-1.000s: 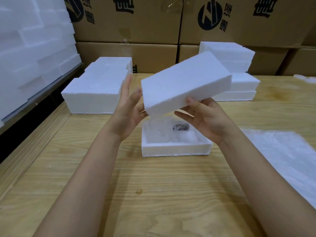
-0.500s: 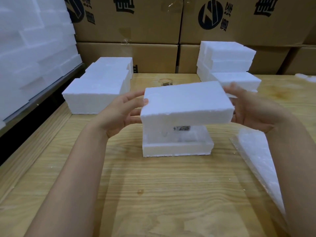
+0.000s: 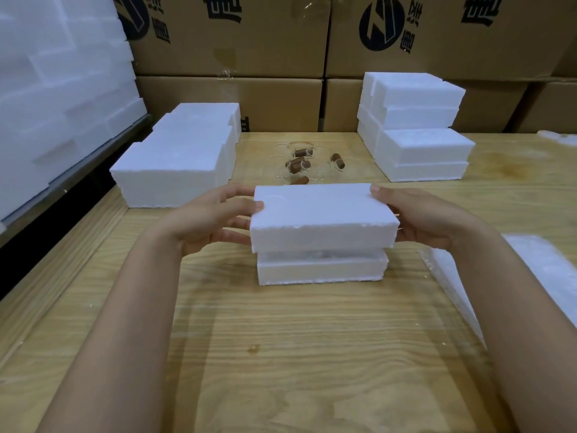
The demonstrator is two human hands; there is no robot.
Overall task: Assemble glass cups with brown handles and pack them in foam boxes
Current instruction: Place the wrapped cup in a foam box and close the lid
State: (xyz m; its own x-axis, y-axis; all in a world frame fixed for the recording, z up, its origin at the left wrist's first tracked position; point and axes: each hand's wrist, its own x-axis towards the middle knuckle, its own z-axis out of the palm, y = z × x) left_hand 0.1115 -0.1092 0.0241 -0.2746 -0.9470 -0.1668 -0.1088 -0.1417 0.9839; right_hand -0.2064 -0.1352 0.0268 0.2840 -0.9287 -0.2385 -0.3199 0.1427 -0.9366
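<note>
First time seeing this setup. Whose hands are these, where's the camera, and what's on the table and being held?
No machine here: a person works bare-handed, and the camera sits on their head, looking down. The left hand and right hand grip the ends of a foam lid, held level over a foam base on the wooden table, not yet pressed shut. Behind lie glass cups with brown handles, a left foam stack, a right foam stack, and cartons at the back.

white foam lid (image 3: 321,210) level just above open foam box (image 3: 321,270)
</note>
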